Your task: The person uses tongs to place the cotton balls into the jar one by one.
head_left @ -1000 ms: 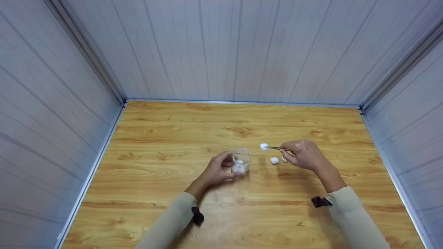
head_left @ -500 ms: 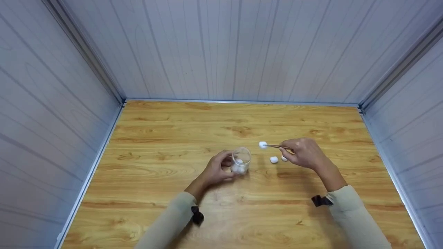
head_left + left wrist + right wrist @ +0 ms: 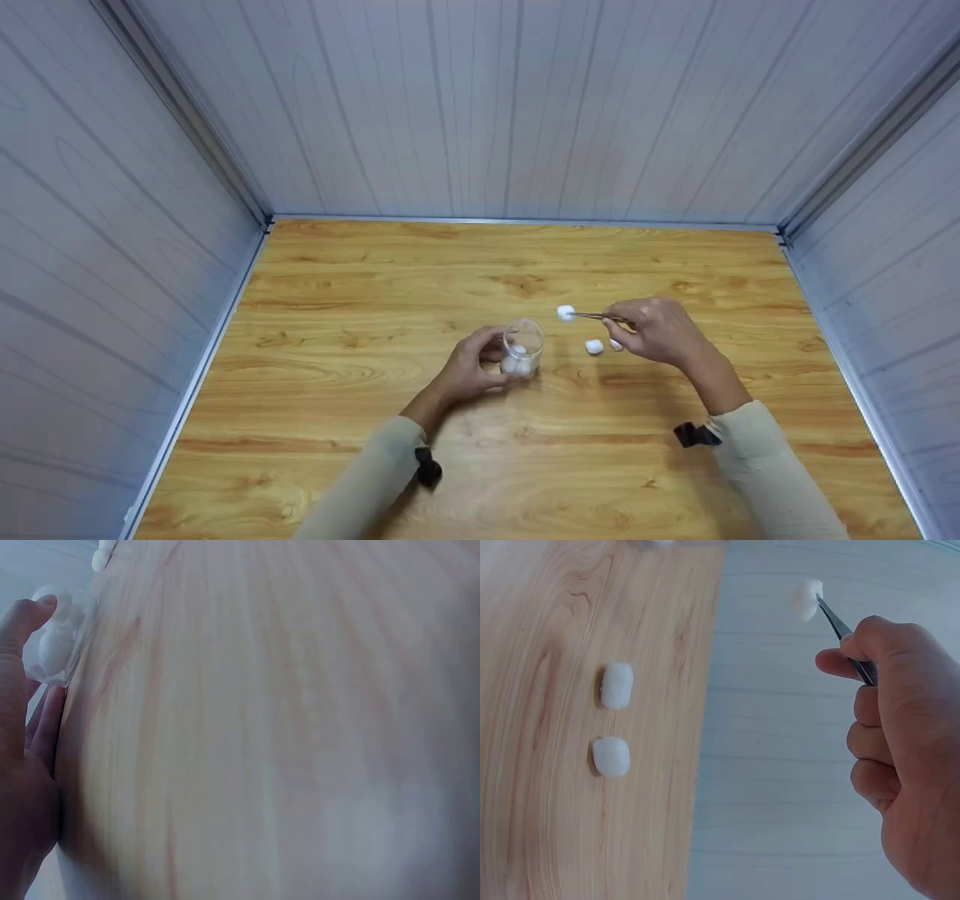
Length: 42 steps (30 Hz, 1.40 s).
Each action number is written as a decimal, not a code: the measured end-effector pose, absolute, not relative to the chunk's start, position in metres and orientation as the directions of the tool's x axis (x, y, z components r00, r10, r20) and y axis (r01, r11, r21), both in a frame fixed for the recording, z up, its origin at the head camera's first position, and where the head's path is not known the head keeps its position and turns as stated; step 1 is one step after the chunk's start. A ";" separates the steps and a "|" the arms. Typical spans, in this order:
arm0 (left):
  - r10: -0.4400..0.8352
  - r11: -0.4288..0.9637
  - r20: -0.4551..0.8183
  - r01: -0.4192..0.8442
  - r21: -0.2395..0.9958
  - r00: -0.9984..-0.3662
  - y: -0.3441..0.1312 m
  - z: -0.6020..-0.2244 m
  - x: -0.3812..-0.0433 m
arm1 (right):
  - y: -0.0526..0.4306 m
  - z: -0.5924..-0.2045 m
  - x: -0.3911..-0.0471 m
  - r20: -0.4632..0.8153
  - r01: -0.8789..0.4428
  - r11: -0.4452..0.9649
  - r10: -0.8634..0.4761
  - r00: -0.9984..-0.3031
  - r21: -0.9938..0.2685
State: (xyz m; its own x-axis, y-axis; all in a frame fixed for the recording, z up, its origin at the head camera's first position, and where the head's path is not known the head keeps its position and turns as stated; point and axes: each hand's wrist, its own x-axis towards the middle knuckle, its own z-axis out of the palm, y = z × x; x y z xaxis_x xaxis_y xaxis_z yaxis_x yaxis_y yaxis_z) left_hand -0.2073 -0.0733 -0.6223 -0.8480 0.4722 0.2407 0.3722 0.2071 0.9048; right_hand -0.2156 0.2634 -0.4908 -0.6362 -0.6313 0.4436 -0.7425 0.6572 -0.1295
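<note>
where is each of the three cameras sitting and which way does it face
Head: worn high, looking forward and down at the wooden table; both hands and sleeves show.
Left wrist: low beside the left hand, which grips the clear cup.
Right wrist: behind the right hand, which pinches tweezers holding a cotton ball.
Shared: head and right wrist views both show two loose cotton balls on the table.

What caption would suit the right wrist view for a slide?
Right hand holds tweezers pinching a cotton ball; two more cotton balls lie on the wooden table.
</note>
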 end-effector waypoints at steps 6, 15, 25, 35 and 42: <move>0.471 0.223 0.262 0.402 0.888 -0.842 -0.074 -0.624 -0.207 | 0.260 -0.490 -0.216 0.465 -0.763 0.637 -0.647 -0.604 -0.105; 0.463 0.195 0.264 0.388 0.901 -0.846 -0.073 -0.625 -0.209 | 0.247 -0.489 -0.214 0.513 -0.801 0.593 -0.664 -0.544 -0.082; 0.451 0.206 0.226 0.347 0.915 -0.864 -0.070 -0.621 -0.206 | 0.235 -0.488 -0.211 0.536 -0.815 0.572 -0.662 -0.524 -0.089; 0.443 0.217 0.224 0.346 0.913 -0.868 -0.071 -0.617 -0.205 | 0.221 -0.488 -0.208 0.537 -0.836 0.542 -0.680 -0.499 -0.089; 0.462 0.220 0.222 0.354 0.909 -0.859 -0.073 -0.622 -0.208 | 0.216 -0.487 -0.206 0.550 -0.848 0.521 -0.684 -0.480 -0.092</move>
